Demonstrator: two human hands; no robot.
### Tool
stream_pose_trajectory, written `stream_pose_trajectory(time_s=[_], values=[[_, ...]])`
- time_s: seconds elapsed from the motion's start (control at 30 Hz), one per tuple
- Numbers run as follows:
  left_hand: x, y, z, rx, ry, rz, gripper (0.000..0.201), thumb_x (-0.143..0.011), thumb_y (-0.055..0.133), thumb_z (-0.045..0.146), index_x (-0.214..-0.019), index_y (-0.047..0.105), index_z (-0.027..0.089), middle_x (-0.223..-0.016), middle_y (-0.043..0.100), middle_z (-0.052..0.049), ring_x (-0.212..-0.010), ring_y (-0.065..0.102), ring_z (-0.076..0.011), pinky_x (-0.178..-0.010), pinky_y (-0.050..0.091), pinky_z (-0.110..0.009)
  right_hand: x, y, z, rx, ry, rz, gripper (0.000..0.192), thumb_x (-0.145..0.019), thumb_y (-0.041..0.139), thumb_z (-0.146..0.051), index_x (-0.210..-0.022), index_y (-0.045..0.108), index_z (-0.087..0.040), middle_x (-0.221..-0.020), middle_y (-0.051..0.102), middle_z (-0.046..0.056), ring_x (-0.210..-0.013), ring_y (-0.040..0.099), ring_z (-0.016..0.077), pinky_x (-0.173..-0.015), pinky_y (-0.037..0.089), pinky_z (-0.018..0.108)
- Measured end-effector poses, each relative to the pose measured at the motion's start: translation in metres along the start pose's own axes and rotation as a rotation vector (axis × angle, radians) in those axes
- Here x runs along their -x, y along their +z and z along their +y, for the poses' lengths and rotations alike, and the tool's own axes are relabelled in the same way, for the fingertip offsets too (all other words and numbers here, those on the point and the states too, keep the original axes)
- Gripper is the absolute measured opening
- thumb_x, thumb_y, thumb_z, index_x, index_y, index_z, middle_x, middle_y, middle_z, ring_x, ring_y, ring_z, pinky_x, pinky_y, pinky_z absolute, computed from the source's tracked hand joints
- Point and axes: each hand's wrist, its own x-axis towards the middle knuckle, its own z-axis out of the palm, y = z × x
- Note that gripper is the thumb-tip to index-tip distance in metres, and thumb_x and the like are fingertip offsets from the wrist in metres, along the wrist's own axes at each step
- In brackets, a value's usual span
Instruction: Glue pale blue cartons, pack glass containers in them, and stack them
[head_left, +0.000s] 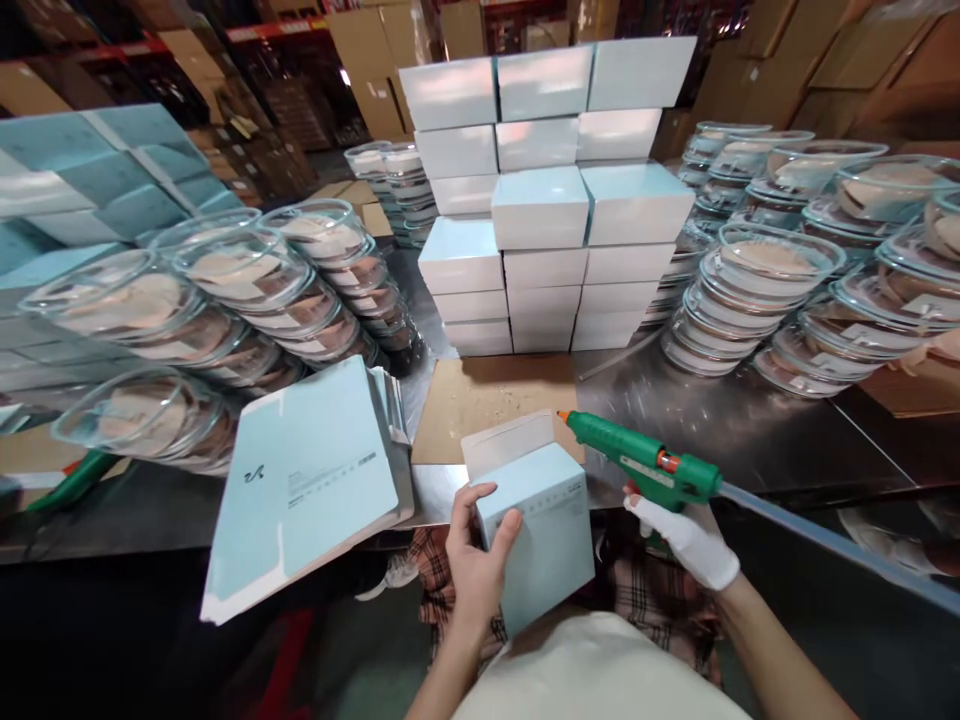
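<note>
My left hand (480,560) grips a light blue carton (544,540) near the table's front edge, thumb on one face and fingers along the other side. A white flap (510,445) stands up at the carton's far end. In my right hand (679,535), which wears a white fingerless covering, is a green hot glue gun (645,455). Its orange nozzle points left, just above and to the right of the carton, apart from it. A long translucent glue stick (832,545) sticks out of the gun's back.
A stack of flat blue cartons (307,480) lies at left, overhanging the table edge. Folded white-and-blue boxes (544,270) are piled ahead on the metal table. Stacks of lidded glass bowls (750,290) stand right, and more glass bowls (262,280) left. Cardboard (495,400) lies in the middle.
</note>
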Motion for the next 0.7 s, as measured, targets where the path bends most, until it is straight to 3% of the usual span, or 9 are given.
stream_pose_trajectory(time_s=[0.13,0.3,0.4,0.5,0.6,0.7], values=[[-0.002,-0.003,0.007,0.064,0.018,0.035,0.038,-0.079,0.084,0.05,-0.102,0.072,0.023,-0.104,0.068,-0.004,-0.098,0.065,-0.0229,-0.086,0.052,-0.031,-0.037,0.018,-0.013,-0.222,0.23,-0.121,0.04,-0.079,0.069,-0.053,-0.096,0.077,-0.018,-0.057,0.064,0.001,-0.046,0.053,0.0149,-0.046,0.047,0.028],[-0.003,-0.007,0.01,0.111,-0.043,0.002,0.041,-0.079,0.083,0.053,-0.105,0.071,0.024,-0.103,0.069,-0.004,-0.094,0.065,-0.023,-0.082,0.052,-0.031,-0.077,0.034,-0.014,-0.104,0.357,-0.212,0.046,-0.084,0.059,-0.057,-0.084,0.072,-0.013,-0.064,0.071,0.01,-0.051,0.062,0.0188,-0.05,0.05,0.029],[-0.003,-0.011,0.01,0.115,-0.053,-0.007,0.04,-0.078,0.084,0.053,-0.104,0.072,0.024,-0.105,0.069,-0.005,-0.099,0.066,-0.0245,-0.087,0.052,-0.032,-0.078,0.023,-0.018,0.013,0.33,-0.167,0.038,-0.083,0.068,-0.054,-0.072,0.069,-0.018,-0.068,0.074,0.009,-0.06,0.068,0.0209,-0.055,0.051,0.027],[-0.003,-0.009,0.013,0.129,-0.048,-0.054,0.04,-0.078,0.084,0.055,-0.101,0.072,0.025,-0.103,0.069,-0.004,-0.097,0.066,-0.024,-0.085,0.052,-0.031,-0.066,0.023,-0.034,0.01,0.157,-0.115,0.033,-0.08,0.076,-0.051,-0.091,0.076,-0.02,-0.091,0.08,0.008,-0.08,0.073,0.0228,-0.066,0.054,0.027],[-0.004,0.0,0.015,0.163,-0.049,-0.133,0.044,-0.075,0.084,0.06,-0.096,0.071,0.024,-0.103,0.069,-0.006,-0.098,0.068,-0.0254,-0.083,0.053,-0.032,-0.055,0.037,-0.052,-0.174,0.04,-0.32,0.052,-0.076,0.081,-0.052,-0.115,0.077,-0.017,-0.112,0.079,0.01,-0.097,0.074,0.0267,-0.08,0.059,0.034],[-0.005,0.006,0.013,0.181,-0.121,-0.148,0.05,-0.071,0.086,0.064,-0.096,0.067,0.025,-0.12,0.069,-0.009,-0.119,0.065,-0.031,-0.09,0.053,-0.033,-0.052,0.045,-0.06,-0.287,0.015,-0.422,0.055,-0.072,0.085,-0.058,-0.108,0.078,-0.016,-0.108,0.079,0.009,-0.098,0.074,0.0272,-0.09,0.059,0.04]])
